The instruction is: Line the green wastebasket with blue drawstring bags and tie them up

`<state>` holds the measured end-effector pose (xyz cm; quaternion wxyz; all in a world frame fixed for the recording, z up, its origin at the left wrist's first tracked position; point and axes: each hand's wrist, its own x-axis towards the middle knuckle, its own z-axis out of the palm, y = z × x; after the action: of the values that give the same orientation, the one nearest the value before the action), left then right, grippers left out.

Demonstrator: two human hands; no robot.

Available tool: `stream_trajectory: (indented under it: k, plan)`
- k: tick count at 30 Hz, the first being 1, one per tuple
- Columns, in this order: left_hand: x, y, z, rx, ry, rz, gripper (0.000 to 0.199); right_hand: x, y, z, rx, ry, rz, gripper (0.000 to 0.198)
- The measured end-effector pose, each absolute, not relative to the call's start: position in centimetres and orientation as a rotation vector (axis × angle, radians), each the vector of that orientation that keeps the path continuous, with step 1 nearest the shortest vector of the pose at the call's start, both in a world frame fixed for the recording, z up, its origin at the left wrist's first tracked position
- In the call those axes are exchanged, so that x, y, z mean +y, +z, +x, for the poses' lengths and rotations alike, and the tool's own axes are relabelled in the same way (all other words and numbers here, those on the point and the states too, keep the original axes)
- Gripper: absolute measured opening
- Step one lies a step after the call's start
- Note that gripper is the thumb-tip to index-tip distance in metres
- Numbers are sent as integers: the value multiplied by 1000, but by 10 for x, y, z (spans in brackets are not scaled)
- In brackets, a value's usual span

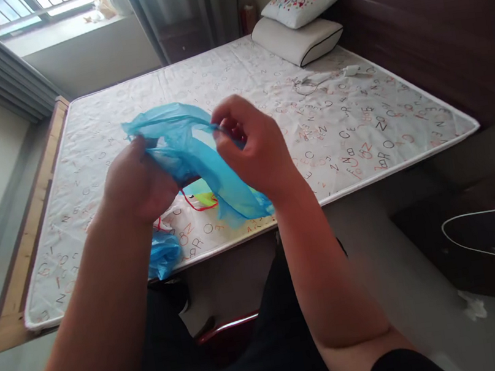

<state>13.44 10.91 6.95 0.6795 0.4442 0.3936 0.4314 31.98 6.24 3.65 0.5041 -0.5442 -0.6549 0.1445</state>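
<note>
I have a blue plastic bag [209, 160] up between my hands, over the near edge of the mattress [359, 125]. My right hand [253, 144] pinches its edge; my left hand [135, 177] grips the other end, fingers partly hidden. The bag looks partly spread — loose, with folds left in it. Another blue bag [163, 255] lies crumpled at the mattress edge, apparently untouched. A red string [192, 205] and something yellow-green [204, 200] show beneath my hands. The mattress is white, printed with letters — two pillows [304, 6] stacked by the dark headboard [412, 12], grey curtains [198, 13] beside the window [39, 9].
</note>
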Motion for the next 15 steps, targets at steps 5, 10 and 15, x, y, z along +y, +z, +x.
stream_trajectory:
  k: [5,10,15]
  plan:
    - [103,73,136,945,938,995,31,83,11,334,-1448,393,-1490,26]
    - [107,59,124,1125,978,1016,27,102,-17,353,-1322,259,-1556,36]
    - [121,40,123,1103,1076,971,24,76,21,332,-1468,333,-1402,34]
